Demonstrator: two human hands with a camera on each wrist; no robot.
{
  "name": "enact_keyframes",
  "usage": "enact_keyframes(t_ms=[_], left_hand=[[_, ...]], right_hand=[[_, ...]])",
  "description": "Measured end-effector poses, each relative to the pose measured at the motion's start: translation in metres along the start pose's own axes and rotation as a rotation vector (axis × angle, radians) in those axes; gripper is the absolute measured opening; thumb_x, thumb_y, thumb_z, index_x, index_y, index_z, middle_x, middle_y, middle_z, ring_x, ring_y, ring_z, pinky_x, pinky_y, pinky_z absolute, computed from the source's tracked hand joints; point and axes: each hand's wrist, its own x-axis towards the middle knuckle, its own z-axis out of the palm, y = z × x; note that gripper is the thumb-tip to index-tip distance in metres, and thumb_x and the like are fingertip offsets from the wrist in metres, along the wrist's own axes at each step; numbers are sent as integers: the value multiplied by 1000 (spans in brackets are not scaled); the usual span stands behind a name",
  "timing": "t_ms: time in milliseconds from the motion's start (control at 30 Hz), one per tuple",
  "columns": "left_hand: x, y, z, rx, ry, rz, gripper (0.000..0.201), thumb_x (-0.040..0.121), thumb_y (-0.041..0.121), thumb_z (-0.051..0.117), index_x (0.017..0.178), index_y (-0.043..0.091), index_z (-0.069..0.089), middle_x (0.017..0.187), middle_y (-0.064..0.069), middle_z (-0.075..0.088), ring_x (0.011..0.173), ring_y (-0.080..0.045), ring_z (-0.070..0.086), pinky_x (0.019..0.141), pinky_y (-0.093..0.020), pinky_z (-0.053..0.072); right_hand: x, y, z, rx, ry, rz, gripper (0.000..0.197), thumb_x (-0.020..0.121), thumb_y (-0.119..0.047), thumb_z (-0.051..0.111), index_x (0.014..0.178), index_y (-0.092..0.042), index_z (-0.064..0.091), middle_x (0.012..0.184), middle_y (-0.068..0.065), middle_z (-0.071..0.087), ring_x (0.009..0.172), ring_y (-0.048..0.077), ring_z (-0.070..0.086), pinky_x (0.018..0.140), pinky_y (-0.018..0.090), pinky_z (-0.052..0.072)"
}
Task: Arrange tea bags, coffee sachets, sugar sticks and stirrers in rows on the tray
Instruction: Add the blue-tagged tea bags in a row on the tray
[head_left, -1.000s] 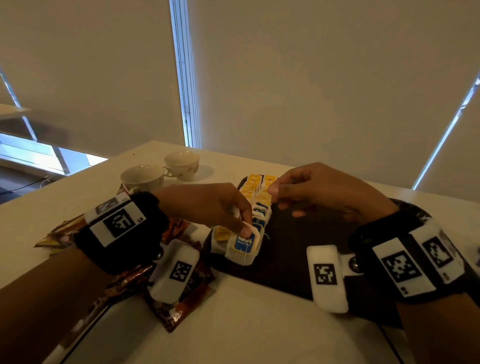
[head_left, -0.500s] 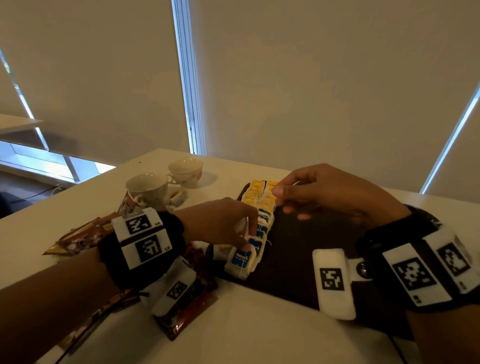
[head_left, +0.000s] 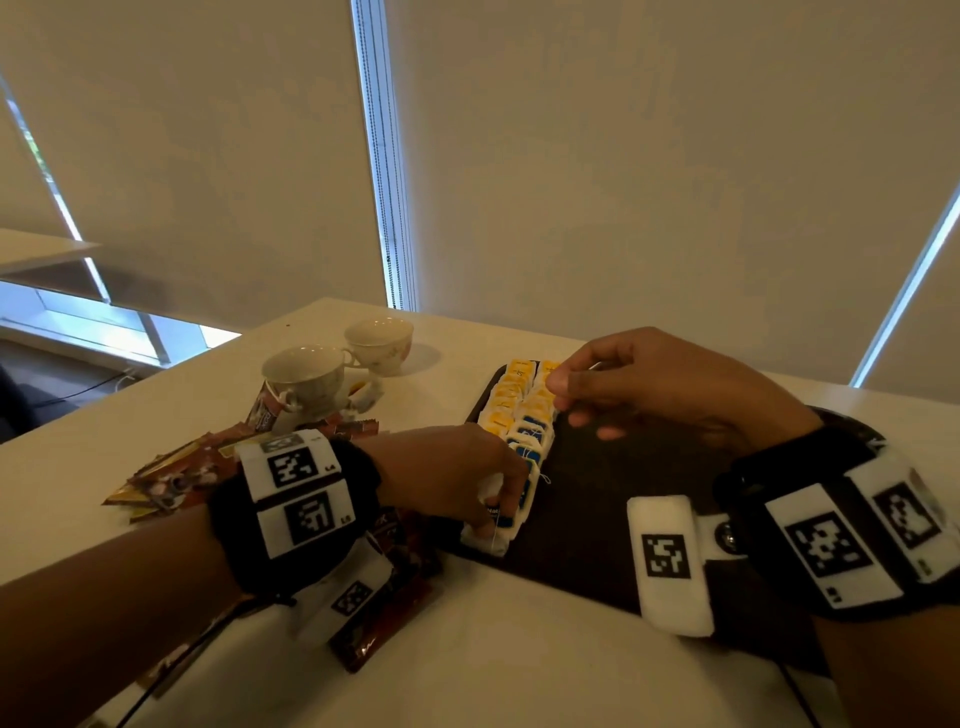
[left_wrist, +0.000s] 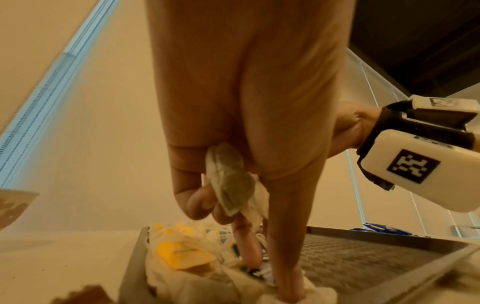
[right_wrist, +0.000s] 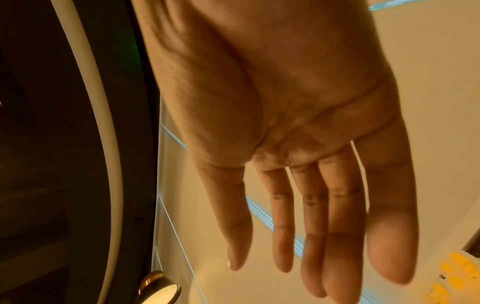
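Observation:
A dark tray (head_left: 597, 519) lies on the white table. Two rows of tea bags (head_left: 519, 410) run along its left side, yellow tags far and blue tags near. My left hand (head_left: 457, 478) is at the near end of the rows. Its curled outer fingers hold a tea bag (left_wrist: 228, 181) against the palm, while the other fingertips (left_wrist: 288, 283) press on the bags lying in the tray (left_wrist: 363, 261). My right hand (head_left: 649, 379) hovers over the tray beside the yellow-tagged bags (right_wrist: 457, 267); its fingers (right_wrist: 337, 226) are relaxed and hold nothing.
Brown coffee sachets (head_left: 171, 473) lie scattered left of the tray, and more (head_left: 384, 623) lie under my left wrist. Two teacups (head_left: 306, 374) (head_left: 382, 340) stand behind them. Blue packets (left_wrist: 381, 228) lie beyond the tray's right side.
My left hand has sunk lower onto the near end of the tea bag rows, now covering the nearest blue-tagged bag. The right hand stays hovering in about the same place.

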Motion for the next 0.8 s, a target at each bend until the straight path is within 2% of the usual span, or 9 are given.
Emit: enact_keyframes(t_ms=[67,133,233,333,400,500,567,667,800], left_hand=[[2,0,1,-3,-4,-1,21,85,26,69,105,24,64,116,8,58,101,-5,50,74,-9,34],[1,1,0,8,-4,-2,24,85,28,69,108,23,63,114,10,57,96,-2,48,70,-9,32],[-2,-2,-4,18,56,-59,27,85,35,67,108,25,57,99,18,48,85,1,45,64,-11,32],[-3,-9,-8,17,164,-112,22,87,39,63,106,31,55,95,18,48,86,-2,51,69,-17,42],[-3,-12,-7,55,159,-148,25,88,41,62,109,29,57,98,15,48,92,-6,52,76,-21,45],[-2,-12,-3,59,103,-174,31,87,44,62,110,24,60,102,11,52,93,-7,51,75,-20,43],[0,-10,-2,56,89,-170,27,87,42,63,105,21,60,105,9,54,94,-8,51,74,-18,42],[3,-8,-5,4,100,-142,19,88,34,64,99,20,63,108,5,60,96,-10,55,79,-21,45],[7,-3,-9,-59,119,-91,16,86,30,67,95,17,66,99,5,63,89,-8,56,74,-17,42]], right_hand=[[0,0,0,0,0,-1,30,77,-33,68,99,-13,66,96,4,72,83,13,68,73,28,54],[-1,0,0,-7,-1,0,30,77,-33,67,99,-12,66,96,4,72,84,13,68,73,28,54],[-1,1,1,-40,-9,4,33,78,-33,67,101,-9,66,94,4,72,81,13,67,73,28,53],[-1,2,1,-70,-28,7,36,78,-34,67,103,-9,65,93,3,72,81,12,67,73,27,53],[-1,1,2,-77,-35,7,37,77,-36,67,103,-9,66,92,2,72,81,11,67,74,28,53],[-2,0,1,-82,-35,8,36,78,-35,66,103,-9,65,92,2,72,82,12,67,76,29,53],[-2,0,0,-80,-30,11,35,80,-34,65,104,-9,65,94,3,72,83,13,67,76,29,53],[-2,1,-1,-76,-29,11,35,80,-34,65,105,-8,64,94,4,72,83,13,67,77,30,53],[-2,1,-1,-73,-31,8,36,80,-34,66,105,-8,65,93,3,72,81,12,67,75,29,53]])
